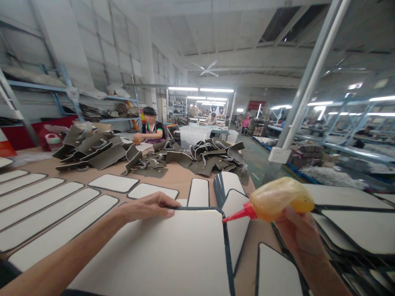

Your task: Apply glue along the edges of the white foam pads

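Observation:
My left hand (154, 205) pinches the far edge of a large white panel (160, 255) with a dark border and rounded corners. In my right hand (298, 230) is a squeeze bottle (280, 199) of amber liquid with a red nozzle, held tilted sideways. The nozzle tip is at the dark right edge of the panel, just below its far corner; whether it touches cannot be made out. Beyond that edge, a curved white panel (236, 213) with the same dark border leans up from the table.
Smaller dark-edged white panels (61, 222) lie in rows at the left. A pile of grey-green pieces (212, 158) covers the table's far side. A co-worker (151, 127) sits behind it. More panels (354, 226) are stacked at right, near a metal post (304, 90) with a socket.

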Demonstrator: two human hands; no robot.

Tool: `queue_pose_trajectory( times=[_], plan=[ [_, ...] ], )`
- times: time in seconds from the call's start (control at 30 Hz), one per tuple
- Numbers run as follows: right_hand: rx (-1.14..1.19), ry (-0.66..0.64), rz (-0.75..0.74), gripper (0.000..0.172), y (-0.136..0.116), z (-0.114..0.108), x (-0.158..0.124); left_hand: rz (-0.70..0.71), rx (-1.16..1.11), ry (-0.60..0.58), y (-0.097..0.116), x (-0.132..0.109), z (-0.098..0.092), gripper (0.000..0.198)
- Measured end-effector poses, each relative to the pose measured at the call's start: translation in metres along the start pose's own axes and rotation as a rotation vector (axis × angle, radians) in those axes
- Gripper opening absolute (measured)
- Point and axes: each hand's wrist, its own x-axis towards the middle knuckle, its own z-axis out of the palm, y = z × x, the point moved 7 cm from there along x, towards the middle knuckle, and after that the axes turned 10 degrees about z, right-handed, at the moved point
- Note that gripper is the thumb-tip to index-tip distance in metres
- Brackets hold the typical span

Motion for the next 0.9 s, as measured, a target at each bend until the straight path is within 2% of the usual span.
queue_pose_trajectory(
  times=[0.1,0.27,0.47,0.57,0.77,0.9],
  plan=[
    [-0.023,0.004,0.000,0.044,-0.001,0.000,-0.003,-0.053,-0.003,-0.053,-0.004,-0.004,0.004,0.029],
    [-0.029,0.024,-0.002,0.044,0.001,-0.004,-0.012,-0.079,-0.027,-0.008,-0.012,-0.007,0.001,0.033],
    [0.000,0.046,0.021,0.045,0.000,-0.006,-0.019,-0.136,-0.149,-0.033,-0.021,-0.010,0.005,0.035],
    [0.003,0.053,0.037,0.047,0.000,-0.006,-0.021,-0.159,-0.165,0.005,-0.026,-0.012,0.002,0.035],
    [-0.058,0.059,0.034,0.050,-0.002,-0.006,-0.028,-0.178,-0.190,-0.025,-0.028,-0.013,0.005,0.035],
    [-0.106,0.059,0.042,0.051,-0.004,-0.006,-0.033,-0.170,-0.197,-0.005,-0.031,-0.014,0.003,0.034]
  ],
)
